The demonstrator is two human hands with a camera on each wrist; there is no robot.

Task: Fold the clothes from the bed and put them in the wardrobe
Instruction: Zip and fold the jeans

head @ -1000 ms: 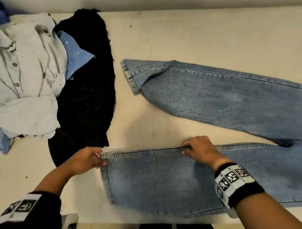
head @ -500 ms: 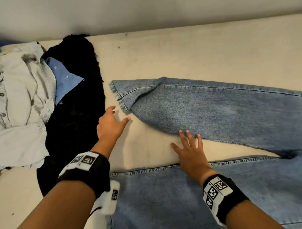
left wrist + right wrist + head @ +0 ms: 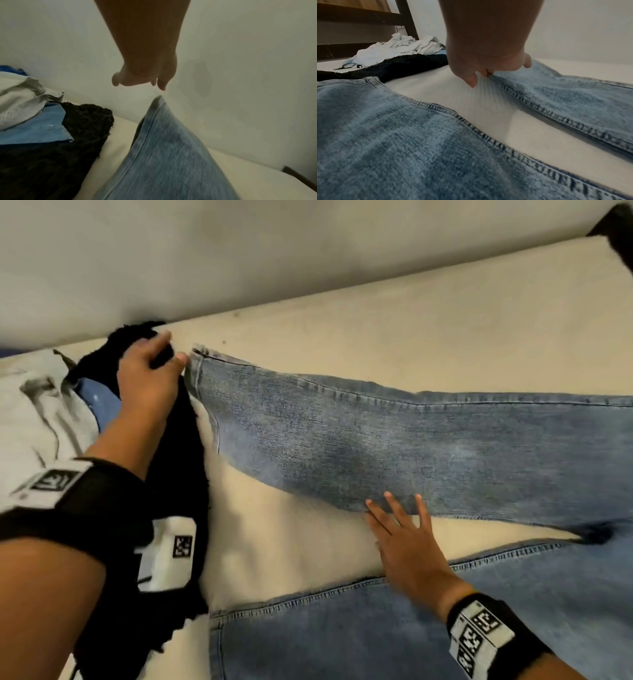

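Two hands at the far leg of one pair of jeans (image 3: 394, 453), spread flat on the bed (image 3: 342, 344).
I see my left hand (image 3: 147, 381) at the far leg's hem, thumb and fingers close at the hem corner, but I cannot tell whether they pinch it; my right hand (image 3: 407, 546) has fingers spread, tips on that leg's near edge. Left of the jeans lie three garments: one black (image 3: 181, 474), one white (image 3: 30, 419), one blue (image 3: 99, 402).

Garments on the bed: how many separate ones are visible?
4. Blue jeans spread across the bed; black fuzzy garment beside their hems; white shirt and light blue shirt piled left of it. More may be hidden in that pile.
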